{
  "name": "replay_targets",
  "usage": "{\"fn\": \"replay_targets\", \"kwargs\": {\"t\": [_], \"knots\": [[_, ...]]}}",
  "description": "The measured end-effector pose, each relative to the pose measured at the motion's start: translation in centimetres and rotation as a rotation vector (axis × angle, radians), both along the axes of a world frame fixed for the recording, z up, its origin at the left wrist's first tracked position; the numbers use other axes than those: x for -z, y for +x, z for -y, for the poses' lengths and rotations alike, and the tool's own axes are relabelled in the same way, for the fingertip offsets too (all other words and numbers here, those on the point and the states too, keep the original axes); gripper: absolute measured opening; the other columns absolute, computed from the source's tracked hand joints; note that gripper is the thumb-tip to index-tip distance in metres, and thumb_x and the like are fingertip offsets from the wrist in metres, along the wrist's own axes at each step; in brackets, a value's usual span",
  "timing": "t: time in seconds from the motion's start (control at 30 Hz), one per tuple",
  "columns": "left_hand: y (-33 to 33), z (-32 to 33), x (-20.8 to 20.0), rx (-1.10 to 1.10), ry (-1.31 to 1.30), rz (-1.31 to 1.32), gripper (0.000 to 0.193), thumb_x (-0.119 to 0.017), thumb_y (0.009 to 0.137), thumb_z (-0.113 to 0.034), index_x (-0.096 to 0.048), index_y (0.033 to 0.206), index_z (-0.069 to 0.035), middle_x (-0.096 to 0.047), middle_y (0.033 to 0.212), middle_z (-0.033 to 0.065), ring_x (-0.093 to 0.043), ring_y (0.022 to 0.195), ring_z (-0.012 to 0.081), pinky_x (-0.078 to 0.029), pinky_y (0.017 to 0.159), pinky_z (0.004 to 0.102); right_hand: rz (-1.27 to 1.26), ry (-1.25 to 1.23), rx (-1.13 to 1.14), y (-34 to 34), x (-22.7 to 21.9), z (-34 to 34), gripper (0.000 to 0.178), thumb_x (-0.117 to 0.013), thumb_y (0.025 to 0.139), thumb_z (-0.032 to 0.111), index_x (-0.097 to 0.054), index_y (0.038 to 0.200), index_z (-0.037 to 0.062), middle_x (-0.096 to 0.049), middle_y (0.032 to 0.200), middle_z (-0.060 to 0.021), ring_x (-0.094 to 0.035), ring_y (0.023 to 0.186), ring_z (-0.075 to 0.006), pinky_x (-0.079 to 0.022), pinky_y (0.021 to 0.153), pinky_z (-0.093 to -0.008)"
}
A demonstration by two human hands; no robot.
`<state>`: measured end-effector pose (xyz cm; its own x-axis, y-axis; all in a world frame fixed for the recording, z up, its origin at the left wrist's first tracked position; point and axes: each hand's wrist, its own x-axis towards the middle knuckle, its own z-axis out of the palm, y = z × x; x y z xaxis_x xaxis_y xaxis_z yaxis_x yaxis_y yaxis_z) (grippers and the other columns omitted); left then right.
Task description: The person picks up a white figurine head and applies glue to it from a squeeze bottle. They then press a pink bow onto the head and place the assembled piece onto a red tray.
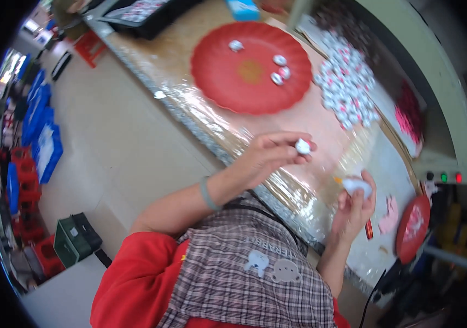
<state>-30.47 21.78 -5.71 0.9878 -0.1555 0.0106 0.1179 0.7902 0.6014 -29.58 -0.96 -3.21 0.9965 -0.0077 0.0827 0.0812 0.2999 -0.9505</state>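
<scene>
My left hand (pixel 277 152) pinches a small white piece (pixel 303 146) between thumb and fingers, above the table's near edge. To its right, my right hand (pixel 355 210) is wrapped round a small white squeeze bottle (pixel 358 187) with an orange tip, which points left toward the other hand. Beyond my left hand lies a scalloped red plate (pixel 219 87) carrying several small round white pieces, one with pink on it. A large heap of similar white and pink pieces (pixel 348 79) is spread on the table right of the plate.
A curved pale machine housing (pixel 452 104) with lit buttons stands over the right side. Bright pink material (pixel 408 117) lies beneath it. A second red dish (pixel 413 229) is at far right, near a light pink scrap (pixel 389 215). A black tray (pixel 154 24) sits at the back left.
</scene>
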Motion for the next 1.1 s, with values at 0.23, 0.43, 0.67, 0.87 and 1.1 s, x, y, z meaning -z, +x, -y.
{"fn": "replay_targets", "kwargs": {"t": [0.23, 0.43, 0.67, 0.87, 1.1], "knots": [[1.2, 1.4, 1.0, 0.075, 0.080, 0.000, 0.033, -0.056, 0.092, -0.009, -0.055, 0.124, 0.000, -0.061, 0.118, 0.0175, -0.062, 0.102, 0.0205, -0.050, 0.090, 0.0311, 0.183, -0.235, 0.077, 0.7, -1.6, -0.9, 0.040, -0.056, 0.094, 0.019, -0.046, 0.125, -0.0036, -0.064, 0.096, -0.0191, -0.059, 0.061, -0.0130, -0.043, 0.049, -0.0207], [1.2, 2.4, 1.0, 0.050, 0.255, 0.038, 0.030, -0.056, 0.091, -0.006, -0.057, 0.120, 0.000, -0.061, 0.117, 0.0176, -0.062, 0.104, 0.0205, -0.051, 0.089, 0.0313, 0.376, -0.476, 0.095, 0.9, -0.7, 0.0, 0.044, -0.053, 0.096, 0.028, -0.046, 0.126, -0.0036, -0.064, 0.096, -0.0202, -0.059, 0.063, -0.0148, -0.044, 0.050, -0.0222], [1.2, 2.7, 1.0, 0.047, 0.307, 0.046, 0.028, -0.058, 0.088, 0.003, -0.057, 0.116, 0.005, -0.062, 0.112, 0.0130, -0.063, 0.100, 0.0187, -0.051, 0.091, 0.0306, 0.457, -0.563, 0.095, 0.6, 0.0, 0.6, 0.046, -0.054, 0.095, 0.028, -0.043, 0.128, -0.0028, -0.064, 0.097, -0.0222, -0.059, 0.067, -0.0181, -0.049, 0.057, -0.0276], [1.2, 2.7, 1.2, 0.055, 0.273, 0.043, 0.029, -0.058, 0.088, 0.003, -0.056, 0.117, 0.006, -0.062, 0.111, 0.0133, -0.063, 0.101, 0.0204, -0.051, 0.092, 0.0315, 0.510, -0.607, 0.110, 0.3, 0.3, 0.7, 0.044, -0.052, 0.097, 0.026, -0.043, 0.127, -0.0034, -0.064, 0.097, -0.0228, -0.059, 0.068, -0.0182, -0.049, 0.058, -0.0278], [1.2, 2.8, 1.3, 0.062, 0.274, 0.071, 0.029, -0.059, 0.088, 0.003, -0.055, 0.117, 0.005, -0.061, 0.111, 0.0130, -0.062, 0.102, 0.0198, -0.051, 0.092, 0.0315, 0.535, -0.653, 0.107, 0.2, 0.4, 0.9, 0.043, -0.051, 0.097, 0.026, -0.043, 0.127, -0.0040, -0.064, 0.097, -0.0232, -0.060, 0.068, -0.0182, -0.050, 0.058, -0.0278]]}}
